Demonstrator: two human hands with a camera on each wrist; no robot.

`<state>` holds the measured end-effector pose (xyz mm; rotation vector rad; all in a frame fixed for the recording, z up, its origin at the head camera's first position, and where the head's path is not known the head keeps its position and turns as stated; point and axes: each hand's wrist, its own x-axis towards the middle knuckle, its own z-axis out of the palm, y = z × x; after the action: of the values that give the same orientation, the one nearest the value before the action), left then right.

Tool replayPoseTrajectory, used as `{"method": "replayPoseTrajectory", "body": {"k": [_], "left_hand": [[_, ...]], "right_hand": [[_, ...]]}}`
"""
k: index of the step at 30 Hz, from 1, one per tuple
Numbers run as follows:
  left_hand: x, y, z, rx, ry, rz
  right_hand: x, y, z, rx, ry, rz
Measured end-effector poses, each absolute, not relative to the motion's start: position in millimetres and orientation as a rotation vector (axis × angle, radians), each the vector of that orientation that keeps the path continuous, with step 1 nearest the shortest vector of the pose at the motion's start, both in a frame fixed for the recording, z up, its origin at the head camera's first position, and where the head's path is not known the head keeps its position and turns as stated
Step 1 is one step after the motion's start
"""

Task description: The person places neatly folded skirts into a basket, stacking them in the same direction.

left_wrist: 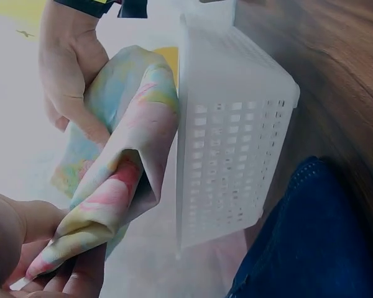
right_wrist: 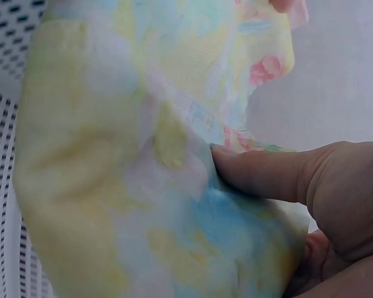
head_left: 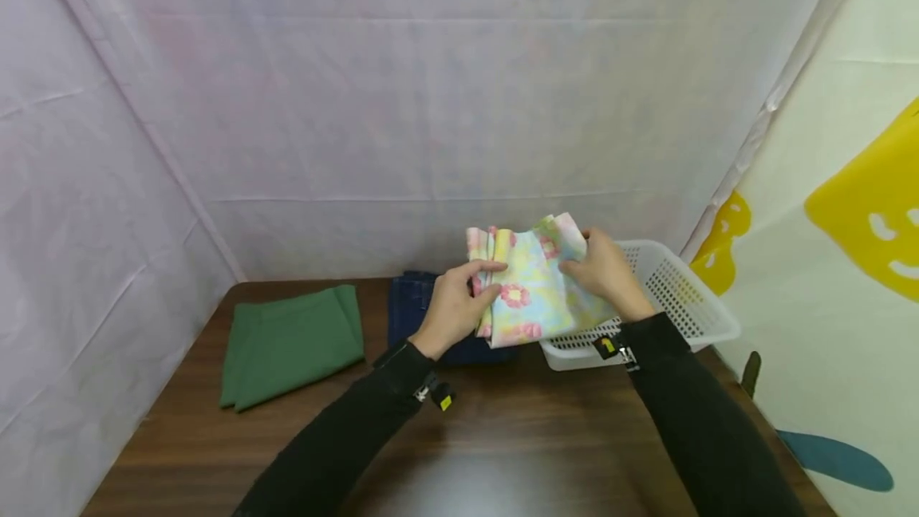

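A folded floral cloth (head_left: 534, 294) in pastel yellow, blue and pink is held up between both hands. My left hand (head_left: 455, 301) pinches its left folds, thumb in front and fingers behind, as the left wrist view shows. With thumb and fingers my right hand (head_left: 606, 270) grips the upper right part; in the right wrist view the thumb (right_wrist: 261, 171) presses into the fabric. Layers of the cloth (left_wrist: 124, 161) bulge open between the hands. Behind and below it stands a white perforated basket (head_left: 689, 294), partly covered by the cloth and right arm.
Dark blue denim (head_left: 409, 309) lies folded at the back of the brown table (head_left: 495, 437), partly behind the left hand. A folded green cloth (head_left: 294, 345) lies at the left. Pale fabric walls (head_left: 431, 102) rise behind and beside the table.
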<state>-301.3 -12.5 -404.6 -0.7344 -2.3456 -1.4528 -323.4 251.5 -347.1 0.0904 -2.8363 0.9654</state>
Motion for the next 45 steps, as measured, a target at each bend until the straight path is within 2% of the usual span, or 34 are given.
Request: {"method": "replayPoseTrajectory", "body": {"k": [12, 31, 37, 45], "left_hand": [[-318.8, 30.2, -398.5, -0.822, -2.519, -1.464], [-328.8, 87.9, -399.7, -0.957, -2.768, -1.467], [-325.1, 88.5, -397.8, -0.965, -2.840, -1.378], [-318.2, 63.6, -388.9, -0.938, -2.803, -1.324]], "right_hand": [[-338.8, 288.9, -346.2, 0.083, -2.799, 0.883], [-352.2, 320.0, -360.0, -0.004, -2.951, 0.649], [-354.9, 318.1, -365.7, -0.005, -3.062, 0.635], [-357.1, 323.2, -371.1, 0.019, -3.129, 0.594]]}}
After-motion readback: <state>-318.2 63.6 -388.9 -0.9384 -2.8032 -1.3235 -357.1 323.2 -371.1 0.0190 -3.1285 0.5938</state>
